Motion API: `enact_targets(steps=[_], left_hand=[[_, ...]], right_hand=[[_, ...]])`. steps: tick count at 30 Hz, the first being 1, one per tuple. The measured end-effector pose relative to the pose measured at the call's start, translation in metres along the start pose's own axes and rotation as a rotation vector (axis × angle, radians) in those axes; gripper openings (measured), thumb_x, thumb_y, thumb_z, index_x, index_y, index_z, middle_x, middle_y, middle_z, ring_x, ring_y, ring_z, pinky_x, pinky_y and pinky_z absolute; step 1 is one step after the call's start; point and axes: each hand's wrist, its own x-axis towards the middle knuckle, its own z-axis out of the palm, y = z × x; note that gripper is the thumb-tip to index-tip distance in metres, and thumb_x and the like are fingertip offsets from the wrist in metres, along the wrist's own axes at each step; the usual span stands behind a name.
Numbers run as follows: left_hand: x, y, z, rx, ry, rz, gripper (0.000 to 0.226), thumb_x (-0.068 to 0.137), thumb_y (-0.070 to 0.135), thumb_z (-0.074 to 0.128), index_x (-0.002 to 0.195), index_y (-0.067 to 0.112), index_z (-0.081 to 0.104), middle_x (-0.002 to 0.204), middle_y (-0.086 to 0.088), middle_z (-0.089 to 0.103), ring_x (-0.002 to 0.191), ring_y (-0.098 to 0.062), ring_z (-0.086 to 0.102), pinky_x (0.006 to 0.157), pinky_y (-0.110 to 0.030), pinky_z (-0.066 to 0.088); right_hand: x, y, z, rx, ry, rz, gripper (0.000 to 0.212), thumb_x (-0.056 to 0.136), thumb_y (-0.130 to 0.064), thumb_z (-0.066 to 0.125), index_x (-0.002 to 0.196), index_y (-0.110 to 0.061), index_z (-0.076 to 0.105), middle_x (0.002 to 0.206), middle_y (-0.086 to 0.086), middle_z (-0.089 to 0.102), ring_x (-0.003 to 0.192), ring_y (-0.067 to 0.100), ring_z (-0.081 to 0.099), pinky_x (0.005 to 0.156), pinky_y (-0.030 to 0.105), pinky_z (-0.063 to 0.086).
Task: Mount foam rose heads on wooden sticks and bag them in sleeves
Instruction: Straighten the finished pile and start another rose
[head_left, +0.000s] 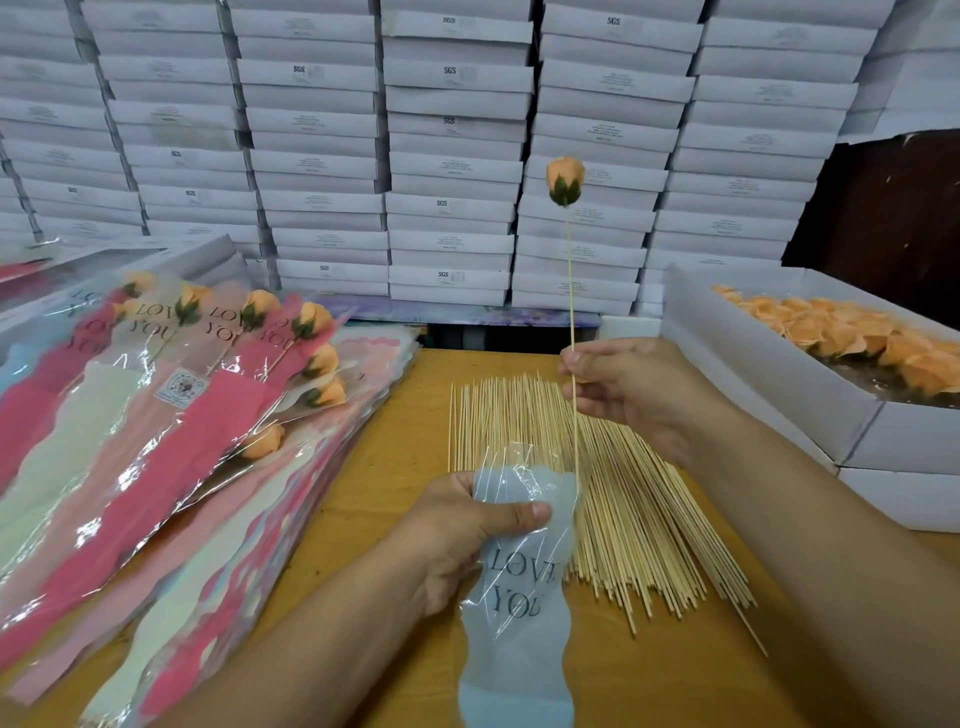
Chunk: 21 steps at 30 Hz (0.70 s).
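An orange foam rose head (565, 181) with green sepals sits on top of a thin wooden stick (570, 280) held upright. My right hand (631, 387) pinches that stick about midway. The stick's lower end reaches the open mouth of a pale blue sleeve (522, 577) printed "LOVE YOU". My left hand (457, 535) grips the sleeve near its top, thumb across the front. Beneath both hands lies a fanned pile of bare wooden sticks (613, 499) on the wooden table (395, 452).
A white box of loose orange rose heads (852, 338) stands at the right. On the left, bagged roses in pink and cream sleeves (171, 395) lie on a stack of sleeves. Stacked white cartons (452, 156) fill the back.
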Motion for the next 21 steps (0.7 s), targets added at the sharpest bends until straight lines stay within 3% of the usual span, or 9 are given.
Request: enact_targets(steps=[3,8,14,17,21], left_hand=[[-0.001,0.0,0.0,-0.003,0.006,0.015,0.032,0.068,0.0,0.085,0.091,0.006,0.065,0.079,-0.012,0.077,0.063,-0.02,0.075,0.045,-0.025,0.054],[-0.002,0.002,0.0,-0.016,-0.016,0.036,0.049,0.066,0.006,0.085,0.112,0.001,0.068,0.101,-0.019,0.076,0.094,-0.035,0.074,0.079,-0.045,0.061],[-0.002,0.002,0.001,-0.064,-0.028,0.061,0.043,0.072,0.004,0.082,0.112,-0.002,0.069,0.103,-0.022,0.075,0.089,-0.034,0.074,0.076,-0.043,0.062],[-0.003,0.003,0.0,-0.061,-0.035,0.08,0.036,0.069,0.004,0.084,0.104,0.004,0.073,0.103,-0.022,0.075,0.094,-0.037,0.073,0.082,-0.047,0.061],[-0.004,0.002,0.001,-0.053,-0.046,0.098,0.017,0.073,-0.001,0.082,0.086,0.009,0.079,0.102,-0.024,0.074,0.092,-0.037,0.073,0.079,-0.046,0.061]], right_hand=[[-0.004,0.006,0.003,0.024,-0.017,0.021,0.014,0.086,-0.007,0.073,0.1,-0.003,0.072,0.083,0.007,0.077,0.068,0.016,0.074,0.054,0.021,0.055],[-0.01,0.019,0.007,0.005,-0.069,0.069,0.013,0.085,-0.009,0.074,0.098,-0.006,0.073,0.081,0.008,0.077,0.072,0.016,0.074,0.058,0.02,0.056],[-0.013,0.031,0.008,-0.047,-0.099,0.12,0.018,0.084,-0.015,0.075,0.102,-0.012,0.073,0.091,0.003,0.079,0.084,0.014,0.071,0.075,0.027,0.056],[-0.016,0.035,0.011,-0.035,-0.108,0.152,0.022,0.079,-0.019,0.077,0.1,-0.013,0.075,0.092,0.002,0.079,0.088,0.015,0.072,0.084,0.033,0.055],[-0.022,0.037,0.013,-0.004,-0.118,0.15,0.037,0.064,-0.028,0.079,0.098,-0.014,0.076,0.093,0.0,0.079,0.086,0.011,0.072,0.068,0.023,0.052]])
